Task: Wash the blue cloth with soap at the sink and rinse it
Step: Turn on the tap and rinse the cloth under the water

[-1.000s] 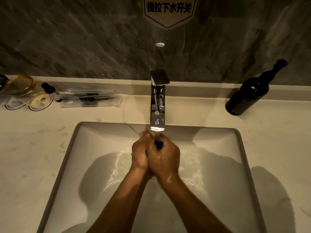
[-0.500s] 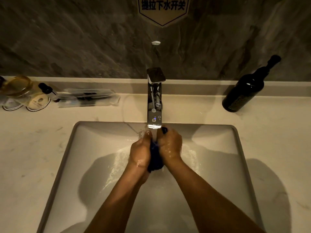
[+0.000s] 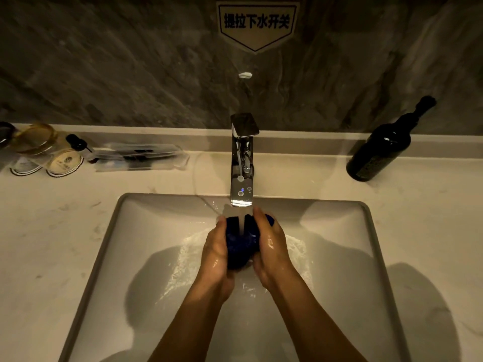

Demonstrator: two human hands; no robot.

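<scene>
A bunched, wet blue cloth (image 3: 239, 245) sits between my two hands over the white sink basin (image 3: 112, 246). My left hand (image 3: 215, 250) holds its left side and my right hand (image 3: 269, 244) holds its right side, fingers curled round it. Water runs from the chrome faucet (image 3: 241, 163) straight onto the top of the cloth. The cloth's lower part is hidden by my palms.
A dark bottle (image 3: 381, 147) leans at the back right of the counter. At the back left stand glass jars (image 3: 36, 138), a small dark dropper bottle (image 3: 77, 142) and a clear plastic packet (image 3: 141, 156). A sign (image 3: 257, 22) hangs on the wall.
My hands have spread apart from a tight clasp, showing more of the blue cloth under the stream. Water keeps running.
</scene>
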